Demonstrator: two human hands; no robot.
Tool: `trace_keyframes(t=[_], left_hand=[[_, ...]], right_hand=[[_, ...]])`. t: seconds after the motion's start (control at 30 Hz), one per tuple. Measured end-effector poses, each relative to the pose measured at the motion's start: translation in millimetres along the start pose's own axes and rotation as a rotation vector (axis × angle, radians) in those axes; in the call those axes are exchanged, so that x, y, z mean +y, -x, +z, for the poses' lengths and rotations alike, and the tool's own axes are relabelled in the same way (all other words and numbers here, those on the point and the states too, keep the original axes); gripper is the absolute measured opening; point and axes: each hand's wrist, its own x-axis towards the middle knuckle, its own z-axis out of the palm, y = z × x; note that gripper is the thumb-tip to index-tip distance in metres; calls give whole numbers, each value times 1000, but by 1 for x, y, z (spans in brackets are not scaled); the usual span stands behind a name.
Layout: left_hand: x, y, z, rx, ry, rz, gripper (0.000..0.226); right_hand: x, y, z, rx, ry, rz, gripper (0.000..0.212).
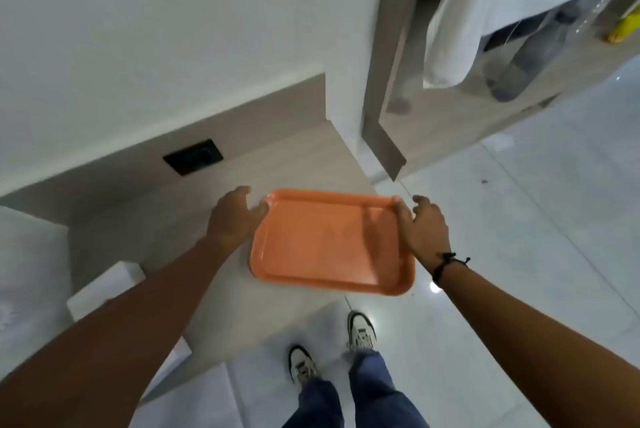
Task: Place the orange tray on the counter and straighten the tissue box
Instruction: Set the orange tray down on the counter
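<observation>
The orange tray [325, 240] is a shallow, empty rectangle at the front edge of the beige counter [287, 164], its near right corner sticking out over the floor. My left hand [233, 218] grips its far left corner, thumb against the rim. My right hand [424, 231] holds the far right side, thumb over the rim and fingers spread outside it. A white box [107, 280], possibly the tissue box, lies on the counter to the left, partly hidden under my left forearm.
A larger white block [31, 254] stands at the far left of the counter. A black wall socket [194, 157] sits in the backsplash. A white pillar [349, 81] ends the counter on the right. My feet [360, 329] stand on glossy floor tiles.
</observation>
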Motion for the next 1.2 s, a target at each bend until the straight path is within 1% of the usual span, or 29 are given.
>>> trace_keyframes(t=[0.07,0.1,0.13,0.23,0.3,0.33,0.4,0.53,0.63,0.77,0.97,1.07,1.13,1.2], left_hand=[[-9,-3,19,-80,-51,-71,82],[-16,-4,30,-114,-75,-111,81],[-22,-1,36,-144,-98,-150,75],[-33,-3,56,-158,-59,-158,38],[-36,-3,64,-134,-35,-155,23],[-36,-4,66,-109,-27,-163,21],[-36,-2,70,-64,-11,-172,25],[-45,-4,73,-32,73,-198,28],[-56,-2,70,7,125,-253,23],[-82,2,56,78,175,-348,16],[-125,3,28,199,215,-471,26],[-145,1,18,226,237,-500,22],[-157,-1,15,237,260,-506,17],[-163,-3,14,242,266,-517,16]], right_hand=[[21,3,10,-15,22,82,70],[34,5,16,-23,36,118,67],[44,8,21,-41,46,162,65],[62,7,34,-69,65,252,61],[69,3,41,-73,65,288,49],[73,-1,45,-67,70,290,41],[75,-7,51,-55,108,280,28],[69,-23,57,-49,204,274,23],[52,-34,63,-61,234,218,22],[8,-59,82,-106,231,81,22],[-64,-93,131,-225,234,-68,23],[-91,-103,156,-261,255,-128,24],[-102,-107,167,-282,269,-160,24],[-109,-110,174,-298,273,-177,24]])
